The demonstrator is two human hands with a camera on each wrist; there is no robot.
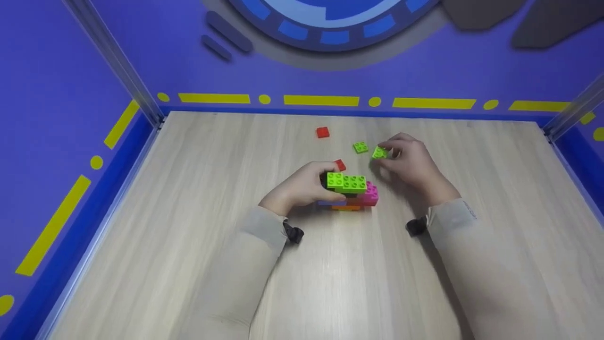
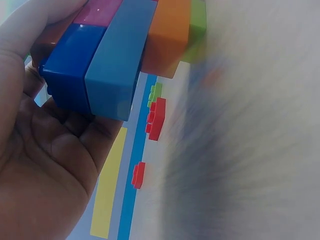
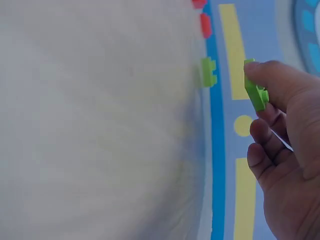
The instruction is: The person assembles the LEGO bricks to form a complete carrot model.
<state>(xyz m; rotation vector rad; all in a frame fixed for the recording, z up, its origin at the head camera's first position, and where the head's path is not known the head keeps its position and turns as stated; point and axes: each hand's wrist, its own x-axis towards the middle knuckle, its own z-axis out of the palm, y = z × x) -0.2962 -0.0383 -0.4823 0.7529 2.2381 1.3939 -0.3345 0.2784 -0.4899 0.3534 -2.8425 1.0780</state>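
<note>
My left hand (image 1: pixel 309 186) grips a built block of toy bricks (image 1: pixel 355 183), its fingers behind and its thumb along the near side. Lime green bricks top it, a pink one sticks out at the right, and blue and orange ones show underneath in the left wrist view, where the light blue brick (image 2: pixel 120 65) faces the camera. To the right, my right hand (image 1: pixel 410 160) pinches a thin lime green brick (image 3: pixel 255 87) between thumb and finger, held above the table. Beside it, another thin lime green brick (image 1: pixel 361 147) lies studs up on the table.
A thin red brick (image 1: pixel 322 132) lies toward the back of the wooden table (image 1: pixel 198 198). A second red brick (image 1: pixel 340 165) lies just behind the left hand, partly hidden by it. Blue panels (image 1: pixel 302 80) with yellow markings wall the back and sides.
</note>
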